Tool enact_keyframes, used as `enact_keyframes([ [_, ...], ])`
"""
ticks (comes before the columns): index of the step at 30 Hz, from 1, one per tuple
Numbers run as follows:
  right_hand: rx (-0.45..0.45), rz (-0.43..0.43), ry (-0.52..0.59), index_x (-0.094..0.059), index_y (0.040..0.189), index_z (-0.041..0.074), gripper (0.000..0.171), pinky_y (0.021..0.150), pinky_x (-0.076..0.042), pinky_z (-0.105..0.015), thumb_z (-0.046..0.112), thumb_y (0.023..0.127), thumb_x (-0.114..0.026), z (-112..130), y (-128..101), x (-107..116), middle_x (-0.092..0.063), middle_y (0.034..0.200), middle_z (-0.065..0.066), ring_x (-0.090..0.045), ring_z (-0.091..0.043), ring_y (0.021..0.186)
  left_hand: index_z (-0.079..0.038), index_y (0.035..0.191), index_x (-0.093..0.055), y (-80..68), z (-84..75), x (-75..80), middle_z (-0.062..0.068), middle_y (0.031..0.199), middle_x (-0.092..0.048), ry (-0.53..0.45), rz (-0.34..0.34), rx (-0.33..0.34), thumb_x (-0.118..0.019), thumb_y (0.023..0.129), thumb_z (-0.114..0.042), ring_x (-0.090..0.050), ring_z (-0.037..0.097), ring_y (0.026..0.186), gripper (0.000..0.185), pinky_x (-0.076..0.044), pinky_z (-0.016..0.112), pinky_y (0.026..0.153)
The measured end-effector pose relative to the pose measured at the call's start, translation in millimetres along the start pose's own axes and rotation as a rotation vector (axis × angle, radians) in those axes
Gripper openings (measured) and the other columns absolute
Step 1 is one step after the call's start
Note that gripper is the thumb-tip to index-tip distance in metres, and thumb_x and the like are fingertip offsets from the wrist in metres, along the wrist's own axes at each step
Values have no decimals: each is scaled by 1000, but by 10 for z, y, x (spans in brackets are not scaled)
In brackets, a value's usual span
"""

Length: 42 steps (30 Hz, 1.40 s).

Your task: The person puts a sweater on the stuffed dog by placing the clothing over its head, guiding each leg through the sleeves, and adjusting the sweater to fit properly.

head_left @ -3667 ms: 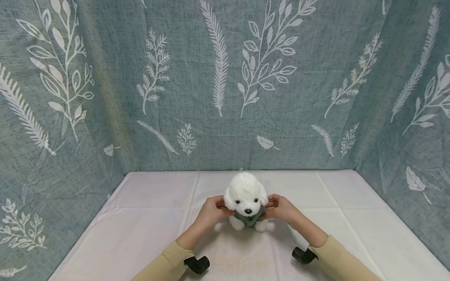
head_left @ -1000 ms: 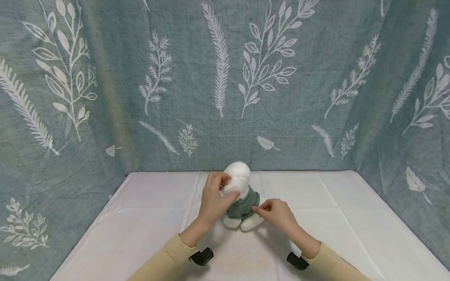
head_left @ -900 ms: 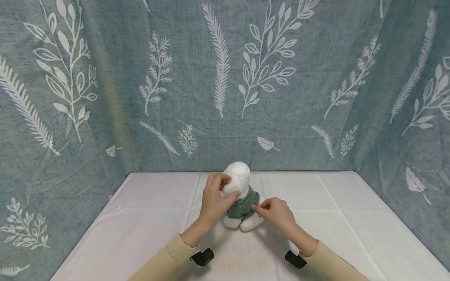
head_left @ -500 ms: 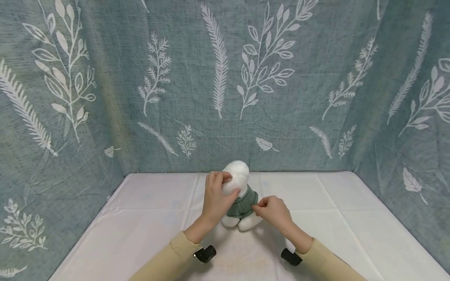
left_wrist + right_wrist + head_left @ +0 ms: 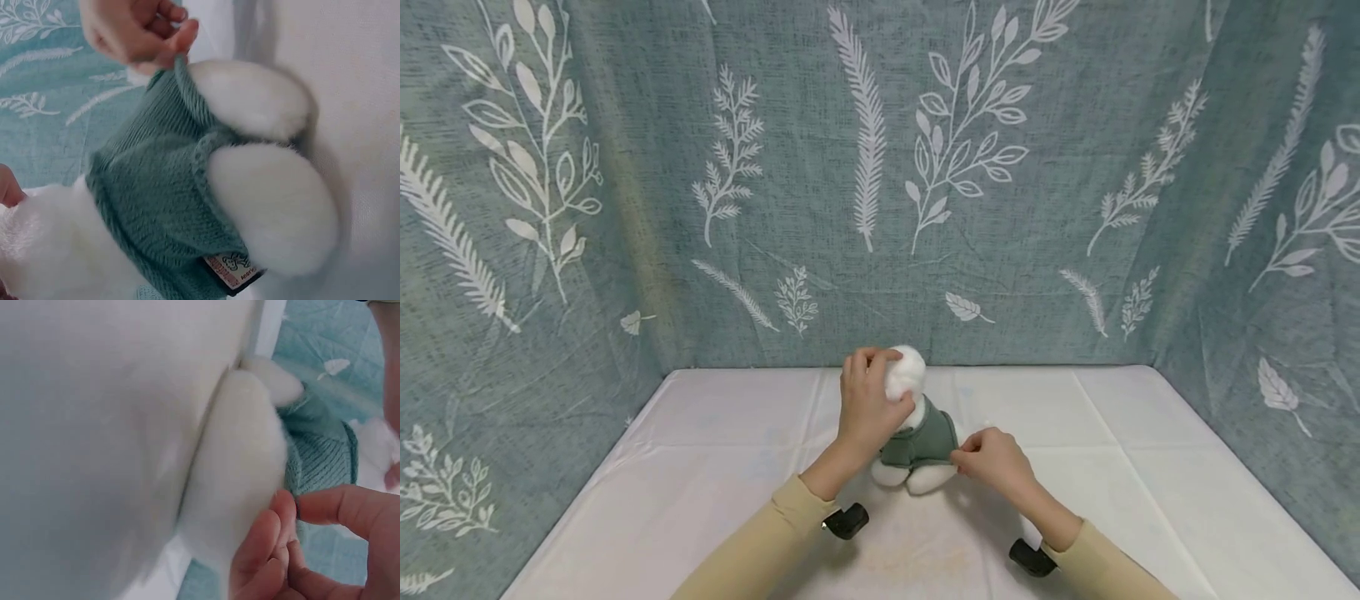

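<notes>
A white plush dog (image 5: pixel 909 372) sits on the table with its back to the head camera. It wears a green knitted sweater (image 5: pixel 936 435). My left hand (image 5: pixel 867 407) grips the dog's head from the left, fingers over the top and thumb at the back. With thumb and fingertips, my right hand (image 5: pixel 997 460) pinches the sweater's lower right hem. The left wrist view shows that hem drawn out from the body, with a printed label (image 5: pixel 232 269) on the other side. A white leg (image 5: pixel 231 456) lies below the hem in the right wrist view. The dog's face is hidden.
A white cloth (image 5: pixel 730 475) with fold creases covers the table. Blue-green curtains (image 5: pixel 805 167) with white leaf prints hang behind it and at both sides. Black wrist devices (image 5: pixel 847 522) show below both forearms.
The dog first faced the camera between both hands; it is now turned round. Since half a second ago, my left hand moved up its head and my right hand drew the hem down and right.
</notes>
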State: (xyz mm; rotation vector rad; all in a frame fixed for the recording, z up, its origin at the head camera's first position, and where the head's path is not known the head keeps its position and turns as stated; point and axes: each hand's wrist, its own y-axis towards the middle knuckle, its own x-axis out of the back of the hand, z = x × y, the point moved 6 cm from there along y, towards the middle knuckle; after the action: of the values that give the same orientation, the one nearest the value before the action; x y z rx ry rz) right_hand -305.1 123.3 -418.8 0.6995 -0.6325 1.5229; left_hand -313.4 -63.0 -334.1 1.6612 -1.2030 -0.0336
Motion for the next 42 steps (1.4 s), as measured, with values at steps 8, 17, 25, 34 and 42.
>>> enact_keyframes([
  [8, 9, 4, -80, -60, 55, 16, 27, 46, -32, -25, 22, 81, -65, -97, -22, 18, -54, 50, 6, -42, -10, 48, -10, 111, -61, -11, 25, -3, 13, 108, -46, -44, 31, 20, -75, 75, -11, -38, 25, 90, 39, -36, 40, 80],
  [17, 176, -198, -97, -66, 85, 9, 12, 55, -46, -28, 20, 82, -70, 159, 105, 192, -62, 69, 3, -55, -10, 60, -10, 111, -60, -27, 52, 38, 13, 108, -45, -93, 40, 29, -76, 75, -10, -37, 25, 92, 39, -36, 40, 81],
  [25, 186, -83, -119, -67, 81, 9, 9, 59, -47, -29, 17, 84, -66, 133, 310, 175, -63, 72, 0, -57, -12, 65, -10, 111, -60, -31, 54, 14, 12, 109, -44, -81, 46, 18, -76, 75, -11, -36, 23, 89, 40, -33, 37, 78],
  [34, 98, 2, -142, -62, 67, 8, 20, 50, -41, -25, 16, 85, -63, 11, 352, 196, -58, 56, -1, -50, -13, 51, -11, 109, -61, -21, 27, 0, 11, 106, -46, -56, 36, -17, -76, 72, -10, -37, 23, 88, 39, -34, 38, 78],
  [42, -50, 130, -55, -64, 66, 7, 21, 62, -53, -28, 19, 83, -64, -129, 436, 141, -62, 58, -2, -61, -10, 52, -11, 107, -62, -28, 0, -7, 11, 106, -48, -75, 51, -14, -76, 72, -9, -39, 24, 92, 38, -36, 39, 80],
])
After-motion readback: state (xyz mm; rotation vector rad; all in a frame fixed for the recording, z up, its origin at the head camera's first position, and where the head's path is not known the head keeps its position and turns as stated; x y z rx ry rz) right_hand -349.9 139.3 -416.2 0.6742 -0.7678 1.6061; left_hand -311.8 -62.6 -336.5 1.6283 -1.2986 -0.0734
